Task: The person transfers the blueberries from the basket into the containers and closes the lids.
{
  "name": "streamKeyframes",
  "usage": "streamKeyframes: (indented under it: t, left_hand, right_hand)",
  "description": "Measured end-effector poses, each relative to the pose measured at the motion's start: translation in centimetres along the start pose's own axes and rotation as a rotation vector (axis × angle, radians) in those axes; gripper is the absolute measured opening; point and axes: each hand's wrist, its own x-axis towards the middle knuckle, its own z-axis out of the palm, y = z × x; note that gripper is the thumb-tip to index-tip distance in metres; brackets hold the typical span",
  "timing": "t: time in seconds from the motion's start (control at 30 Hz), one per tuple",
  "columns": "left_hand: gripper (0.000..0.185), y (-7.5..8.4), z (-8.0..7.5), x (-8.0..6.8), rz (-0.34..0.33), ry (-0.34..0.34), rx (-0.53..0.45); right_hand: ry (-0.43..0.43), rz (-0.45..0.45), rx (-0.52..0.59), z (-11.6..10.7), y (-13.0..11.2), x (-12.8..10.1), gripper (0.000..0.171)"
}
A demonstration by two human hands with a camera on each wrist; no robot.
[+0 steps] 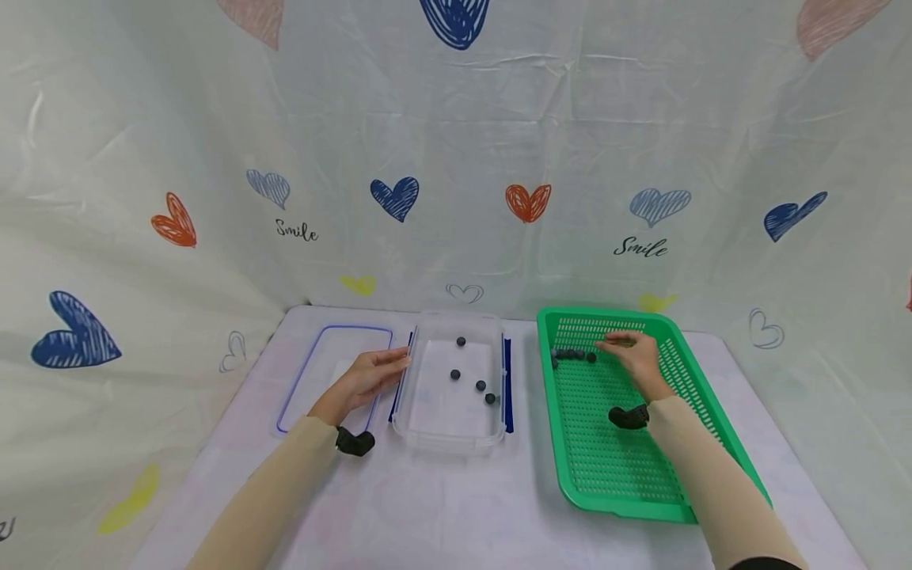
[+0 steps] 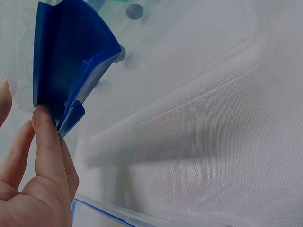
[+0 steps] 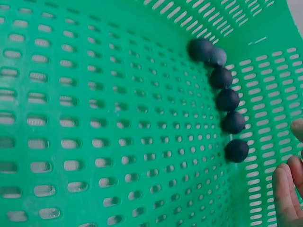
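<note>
My left hand (image 1: 366, 378) touches the left side of a clear plastic box (image 1: 449, 439), its fingers fairly straight. Seen from the left wrist, its fingertips meet the box's hanging blue side latch (image 2: 71, 56). Several dark blueberries (image 1: 455, 374) lie spread out inside the box. Over the back part of a green perforated basket (image 1: 591, 507) hovers my right hand (image 1: 636, 360), with nothing visible in its grasp. Thumb and fingers (image 3: 284, 189) stand apart at the edge of the right wrist view. Near them, several blueberries (image 3: 228, 100) line up along the basket's wall.
A clear lid with a blue rim (image 1: 302, 372) lies flat left of the box, partly behind the left hand. The box's other blue latch (image 1: 508, 388) hangs on its right side. White cloth (image 1: 442, 514) covers the table, and a heart-printed curtain (image 1: 456, 142) hangs behind.
</note>
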Motion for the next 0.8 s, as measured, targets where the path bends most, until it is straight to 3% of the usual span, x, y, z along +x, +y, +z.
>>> streamKeyframes:
  t: [0.2,0.8]
  left_hand:
    - [0.053,0.0,0.0,-0.2,0.007,-0.003,-0.003]
    - [0.052,0.0,0.1,0.0,0.007,0.004,-0.010]
  right_hand:
    - [-0.008,-0.029,-0.042,0.1,0.7,0.4,0.041]
    - [-0.099,0.007,-0.121,1.1,2.0,0.8,0.034]
